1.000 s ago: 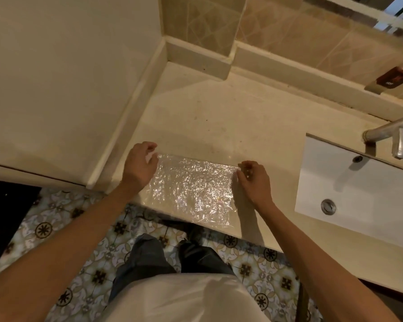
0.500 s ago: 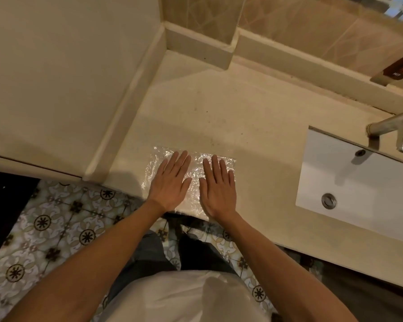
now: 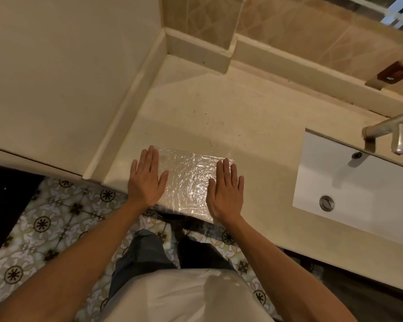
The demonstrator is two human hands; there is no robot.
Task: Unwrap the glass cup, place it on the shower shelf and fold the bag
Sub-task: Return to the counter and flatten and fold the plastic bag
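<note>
Both palms are sliding outward across the clear plastic bag (image 3: 188, 182): half a second ago they were lying side by side at its middle, and now the left hand (image 3: 146, 176) is pressing its left edge and the right hand (image 3: 226, 188) its right edge, fingers straight and together, gripping nothing. The bag is lying flat on the beige countertop (image 3: 219, 117), at its near edge and left of the sink (image 3: 358, 182). This is probably smoothing before a fold; the glass cup is not showing.

Both forearms are bare, with no sleeves showing. The person wears a white top (image 3: 184, 296). The trousers (image 3: 144, 252) are dark grey-blue.
</note>
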